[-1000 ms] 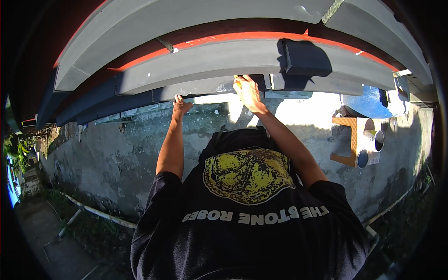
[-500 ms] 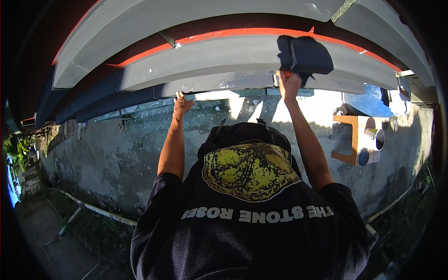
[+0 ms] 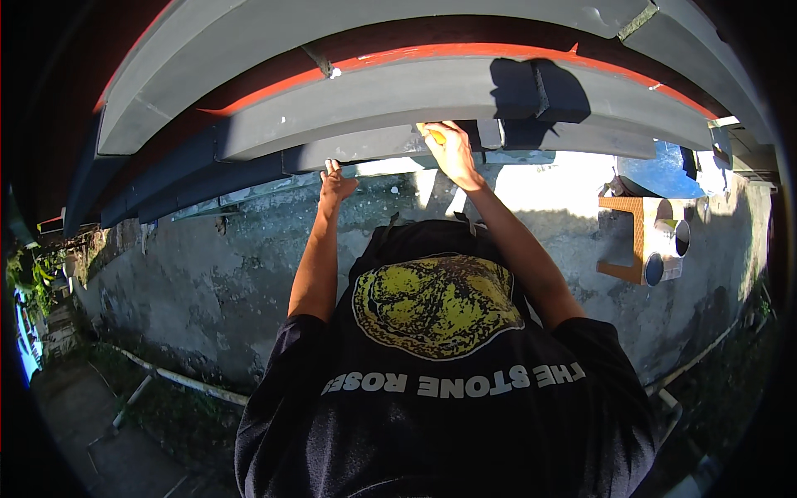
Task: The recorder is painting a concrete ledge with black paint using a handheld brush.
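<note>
My right hand [image 3: 455, 158] is raised to the lower grey board [image 3: 365, 147], its fingers closed round a small tool with an orange-yellow handle [image 3: 434, 134]. The working end of that tool is hidden, so its exact kind does not show. To the left, my left hand [image 3: 334, 184] touches the bottom edge of the same board with its fingertips, thumb held apart and nothing in it. Pale patches mark the board's face between my hands.
Above are more grey boards [image 3: 374, 91] with a red strip [image 3: 465, 50]. At right stand a brown plastic stool [image 3: 635, 241] bearing cans [image 3: 681, 236] and a blue rounded container [image 3: 660, 176]. A pipe [image 3: 183, 378] runs low along the weathered wall [image 3: 199, 282].
My right hand has moved left along the lower board with the orange-handled tool. My left hand stays at the board's lower edge. The view has shifted slightly.
</note>
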Motion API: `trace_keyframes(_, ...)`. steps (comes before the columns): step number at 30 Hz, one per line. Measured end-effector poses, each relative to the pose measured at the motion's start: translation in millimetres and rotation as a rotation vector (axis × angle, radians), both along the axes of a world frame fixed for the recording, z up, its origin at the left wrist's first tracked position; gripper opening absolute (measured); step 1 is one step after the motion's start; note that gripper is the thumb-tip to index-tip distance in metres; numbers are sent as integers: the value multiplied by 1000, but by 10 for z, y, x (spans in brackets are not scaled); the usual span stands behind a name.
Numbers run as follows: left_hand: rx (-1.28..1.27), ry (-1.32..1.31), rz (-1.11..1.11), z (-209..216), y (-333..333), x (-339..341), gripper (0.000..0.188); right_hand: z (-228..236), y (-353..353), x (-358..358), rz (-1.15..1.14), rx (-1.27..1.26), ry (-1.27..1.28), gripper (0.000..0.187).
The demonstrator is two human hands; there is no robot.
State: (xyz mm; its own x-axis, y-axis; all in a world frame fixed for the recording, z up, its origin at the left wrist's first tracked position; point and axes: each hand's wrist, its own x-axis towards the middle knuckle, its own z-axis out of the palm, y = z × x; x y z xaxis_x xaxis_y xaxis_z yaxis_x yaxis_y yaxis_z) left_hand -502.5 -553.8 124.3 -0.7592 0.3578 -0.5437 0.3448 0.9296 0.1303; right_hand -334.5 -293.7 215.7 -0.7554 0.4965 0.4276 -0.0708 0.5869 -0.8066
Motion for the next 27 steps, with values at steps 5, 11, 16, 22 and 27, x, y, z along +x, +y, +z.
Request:
trace_keyframes(5,-28,89,-143,-367,-264,-128,97,-78,677,583,-350,145,-193,16)
trace_keyframes(11,40,99,-101,-210,-110,-63,99,-111,454,513,-446,-44,11,18)
trace_keyframes(16,31,88,-78,-144,-182,-27,100,-152,381,432,-322,-70,-18,18)
trace_keyframes(22,28,105,-103,118,-19,73,93,-135,544,474,-460,-446,-191,24)
trace_keyframes(27,0,68,-83,131,-58,66,94,-111,573,487,-474,-287,-229,23)
